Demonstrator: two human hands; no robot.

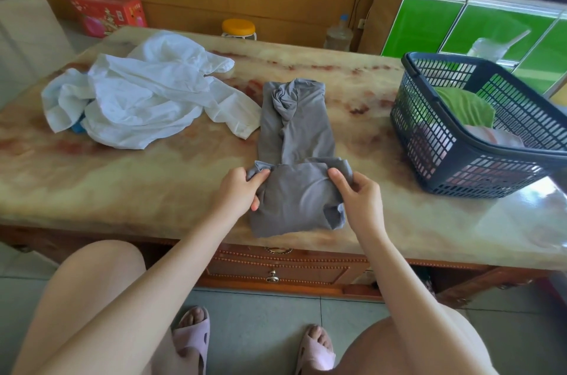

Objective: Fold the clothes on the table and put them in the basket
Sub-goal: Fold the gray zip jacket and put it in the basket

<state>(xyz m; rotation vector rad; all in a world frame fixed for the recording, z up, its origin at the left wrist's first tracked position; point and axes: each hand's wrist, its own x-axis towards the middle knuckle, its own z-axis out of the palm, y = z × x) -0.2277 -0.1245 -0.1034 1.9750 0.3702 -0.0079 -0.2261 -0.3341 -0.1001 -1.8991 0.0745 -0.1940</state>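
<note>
A grey garment (296, 135) lies lengthwise in the middle of the marble table (122, 190), its near end folded over on itself. My left hand (241, 190) pinches the left corner of that fold. My right hand (357, 193) pinches the right corner. A crumpled white garment (144, 92) lies at the table's left, with something blue showing under it. The dark blue plastic basket (429, 141) stands at the right and holds a green cloth (463, 107) and a pale pink one.
Beyond the table stand a yellow-topped stool (238, 27), a large water bottle (338, 33) and a red box (107, 13). A green cabinet (460, 27) is at the back right. My knees and slippered feet are below the table's near edge.
</note>
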